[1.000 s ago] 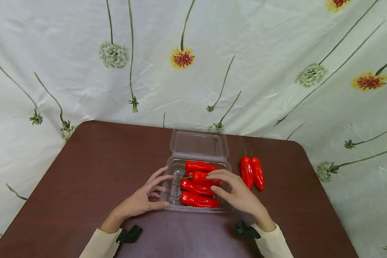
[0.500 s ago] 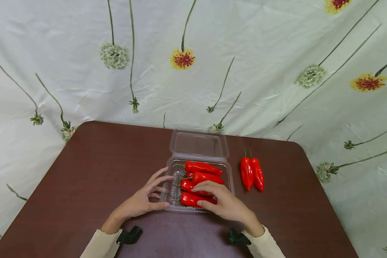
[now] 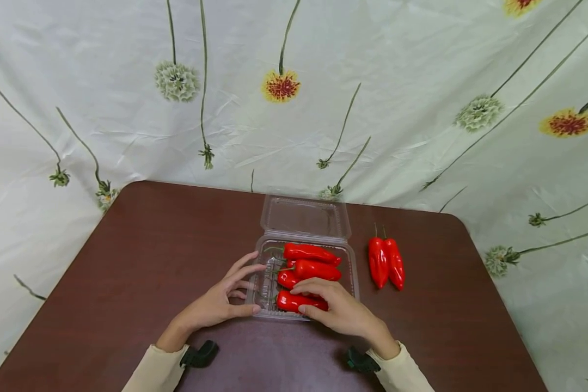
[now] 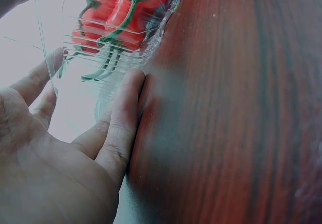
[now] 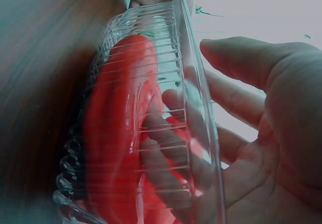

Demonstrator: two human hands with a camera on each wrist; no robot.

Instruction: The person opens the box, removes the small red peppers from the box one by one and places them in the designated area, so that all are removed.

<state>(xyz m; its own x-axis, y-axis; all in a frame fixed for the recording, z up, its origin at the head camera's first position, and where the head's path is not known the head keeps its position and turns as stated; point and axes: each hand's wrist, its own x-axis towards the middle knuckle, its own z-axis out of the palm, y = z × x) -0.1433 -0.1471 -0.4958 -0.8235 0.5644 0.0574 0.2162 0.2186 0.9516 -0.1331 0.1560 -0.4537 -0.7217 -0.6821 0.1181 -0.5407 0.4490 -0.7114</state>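
Settling the front pepper (image 3: 291,301): press lightly, tray (image 3: 268,283) square to worktop's (image 3: 127,272) near edge. Left hand (image 3: 220,302) loosely spread by tray's left edge, right hand (image 3: 340,307) half open, neither gripping.

Peppers (image 3: 317,270): red; stems (image 4: 126,21), green. Container (image 3: 354,269): colourless, clear. Table (image 3: 176,245): reddish-brown, wood-grained. Cloth (image 3: 397,81): pale, printed with yellow-and-red and whitish flowers (image 3: 280,86). Sleeves (image 3: 152,370): cream.
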